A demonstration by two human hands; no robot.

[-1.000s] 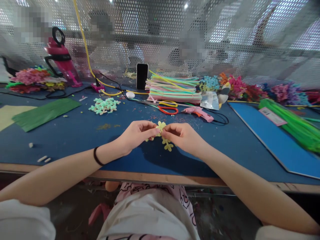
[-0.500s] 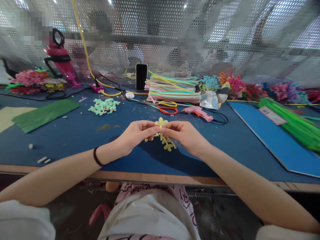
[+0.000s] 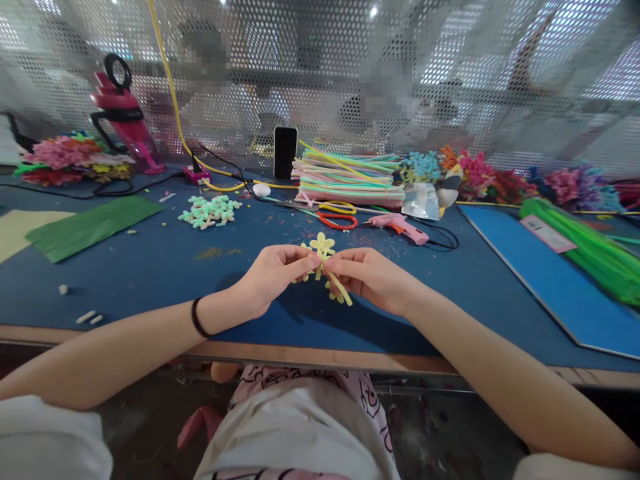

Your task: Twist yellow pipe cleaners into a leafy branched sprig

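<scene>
Between my two hands is a pale yellow pipe-cleaner flower (image 3: pixel 321 243), its looped petals facing up above the fingertips. My left hand (image 3: pixel 280 275) pinches its base between thumb and fingers. From the other side my right hand (image 3: pixel 373 277) pinches the same piece close to the left fingertips. A loose yellow end (image 3: pixel 341 289) slants down to the right under the right thumb. More small yellow loops show behind the fingers on both sides, partly hidden. Both hands are held above the blue tabletop, near its front edge.
Beyond my hands lie scissors (image 3: pixel 337 221) and a pink glue gun (image 3: pixel 399 228). Bundled pipe cleaners (image 3: pixel 347 180) stand behind, beside an upright phone (image 3: pixel 285 153). Mint pieces (image 3: pixel 210 211) and green paper (image 3: pixel 95 227) are left; a blue board (image 3: pixel 545 273) and green bundle (image 3: pixel 580 250) are right.
The yellow piece has turned slightly in my fingers. Its loose end now points down-right in front of the lower loops, and my right fingers have shifted a little.
</scene>
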